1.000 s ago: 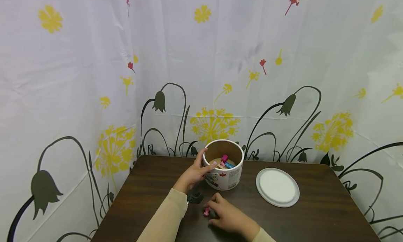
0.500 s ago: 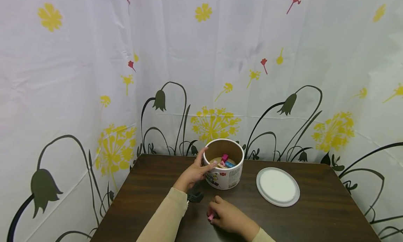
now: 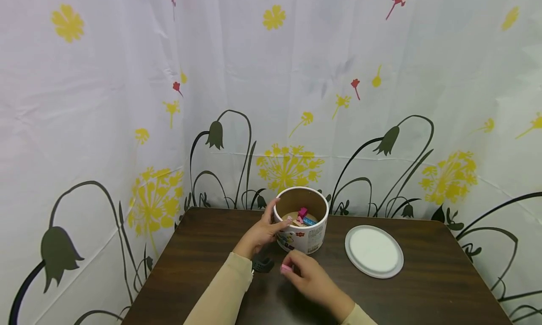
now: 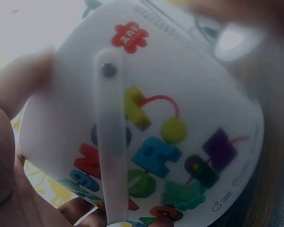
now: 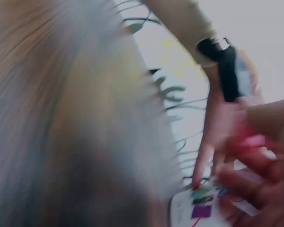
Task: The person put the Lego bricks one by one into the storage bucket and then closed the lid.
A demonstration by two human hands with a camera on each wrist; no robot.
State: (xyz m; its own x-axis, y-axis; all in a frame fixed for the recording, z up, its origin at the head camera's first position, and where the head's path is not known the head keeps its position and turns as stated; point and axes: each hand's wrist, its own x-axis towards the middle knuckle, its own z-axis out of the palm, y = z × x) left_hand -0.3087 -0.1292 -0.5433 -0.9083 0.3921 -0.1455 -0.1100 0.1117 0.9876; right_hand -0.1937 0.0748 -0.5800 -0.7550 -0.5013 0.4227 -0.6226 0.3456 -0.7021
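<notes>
A round white bucket (image 3: 302, 240) with printed colourful letter shapes stands upright near the table's back edge. My left hand (image 3: 261, 232) holds it on its left side, fingers round the wall and thumb at the rim. In the left wrist view the printed side of the bucket (image 4: 194, 75) and a pale strap fastened with a rivet fill most of the frame. My right hand (image 3: 309, 279) pinches a small pink block (image 3: 286, 268) between thumb and fingers, close in front of the bucket. The block (image 5: 248, 139) is blurred in the right wrist view.
Inside the bucket lie several small blocks, among them a blue one (image 3: 309, 221) and a magenta one (image 3: 302, 212). A round white lid (image 3: 374, 251) lies to its right on the dark wooden table (image 3: 427, 278). A flower-printed curtain (image 3: 288, 71) hangs behind.
My right hand has closed its fingers on the pink block, picked it up from the table and moved it towards the bucket. My left hand has stayed on the bucket.
</notes>
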